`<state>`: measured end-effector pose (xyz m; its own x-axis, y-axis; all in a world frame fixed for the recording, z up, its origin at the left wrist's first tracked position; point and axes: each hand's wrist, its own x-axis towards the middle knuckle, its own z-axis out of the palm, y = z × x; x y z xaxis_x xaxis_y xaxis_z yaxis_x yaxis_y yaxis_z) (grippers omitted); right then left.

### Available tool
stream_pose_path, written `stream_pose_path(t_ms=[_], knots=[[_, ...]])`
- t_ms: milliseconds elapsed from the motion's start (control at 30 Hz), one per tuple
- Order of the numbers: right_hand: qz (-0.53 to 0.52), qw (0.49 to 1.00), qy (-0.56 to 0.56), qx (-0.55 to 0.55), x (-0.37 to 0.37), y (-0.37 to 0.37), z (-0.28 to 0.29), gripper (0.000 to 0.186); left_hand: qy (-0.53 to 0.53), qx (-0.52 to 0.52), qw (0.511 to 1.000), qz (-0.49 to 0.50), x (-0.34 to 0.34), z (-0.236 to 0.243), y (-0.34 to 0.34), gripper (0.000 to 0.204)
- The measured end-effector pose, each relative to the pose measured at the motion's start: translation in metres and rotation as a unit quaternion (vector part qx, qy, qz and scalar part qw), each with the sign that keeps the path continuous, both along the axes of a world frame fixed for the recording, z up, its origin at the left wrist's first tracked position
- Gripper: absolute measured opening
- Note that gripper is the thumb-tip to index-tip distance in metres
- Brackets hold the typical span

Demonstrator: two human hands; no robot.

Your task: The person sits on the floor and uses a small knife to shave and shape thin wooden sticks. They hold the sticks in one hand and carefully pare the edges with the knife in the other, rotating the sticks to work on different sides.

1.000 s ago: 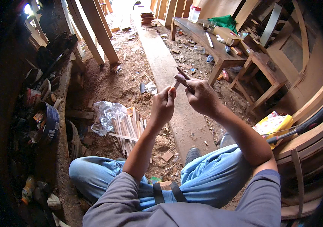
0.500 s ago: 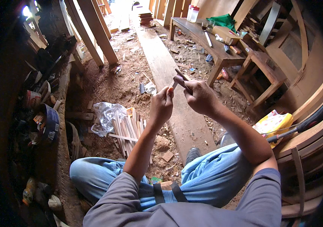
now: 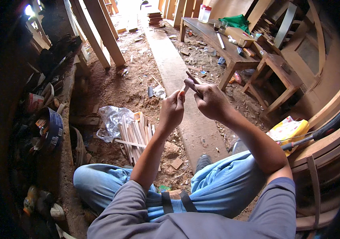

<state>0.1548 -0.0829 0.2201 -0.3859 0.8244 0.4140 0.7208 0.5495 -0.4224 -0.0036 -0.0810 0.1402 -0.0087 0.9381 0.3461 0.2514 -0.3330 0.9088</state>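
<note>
My left hand [image 3: 172, 110] is closed, pinching a thin pale wooden strip [image 3: 184, 88] whose upper end pokes out past the thumb. Just to its right, my right hand [image 3: 211, 100] is closed round a narrow dark piece [image 3: 191, 77] that slants up to the left; its kind is not clear at this size. The strip's end meets the right fingers and the dark piece. Both hands are raised in front of me, over a long plank. Most of the strip is hidden inside the left hand.
The long plank [image 3: 166, 59] runs away across the shaving-strewn floor. A bundle of thin wooden strips [image 3: 136, 133] lies beside clear plastic [image 3: 114, 119] on the left. A low wooden table [image 3: 213, 38] stands right, with jars on it. A blue tub [image 3: 52, 127] is at far left.
My left hand has shifted slightly right, nearer the right hand, and less of the strip shows between them. The right hand has barely moved.
</note>
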Motion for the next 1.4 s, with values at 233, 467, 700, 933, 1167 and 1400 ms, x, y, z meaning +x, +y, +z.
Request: stream_pose_path(t_ms=[233,467,700,933,1167,1400], knots=[[0.01,1.0,0.011,0.014,0.0006,0.001,-0.0017,0.047,-0.008,0.058,0.998,-0.013,0.0019,-0.0013,0.0,0.038],[-0.001,1.0,-0.01,0.009,0.0002,0.002,-0.0032,0.048,0.003,0.055,0.998,-0.001,0.001,-0.0031,0.0021,0.037],[-0.03,0.998,-0.011,-0.047,0.0003,0.0,-0.0009,0.046,0.004,0.031,0.999,-0.018,0.0014,-0.002,-0.0003,0.045],[-0.024,1.0,-0.002,0.004,0.0018,0.0047,-0.0057,0.049,0.014,0.016,1.0,-0.013,0.0009,-0.0003,-0.0011,0.046],[-0.011,1.0,-0.001,-0.016,0.0016,0.0017,-0.0051,0.041,-0.01,0.014,1.0,-0.011,0.0009,-0.0016,0.0004,0.046],[-0.025,0.999,-0.006,-0.042,-0.0003,0.0023,-0.0007,0.044,-0.009,0.024,1.0,-0.017,0.0026,-0.0035,0.0006,0.049]])
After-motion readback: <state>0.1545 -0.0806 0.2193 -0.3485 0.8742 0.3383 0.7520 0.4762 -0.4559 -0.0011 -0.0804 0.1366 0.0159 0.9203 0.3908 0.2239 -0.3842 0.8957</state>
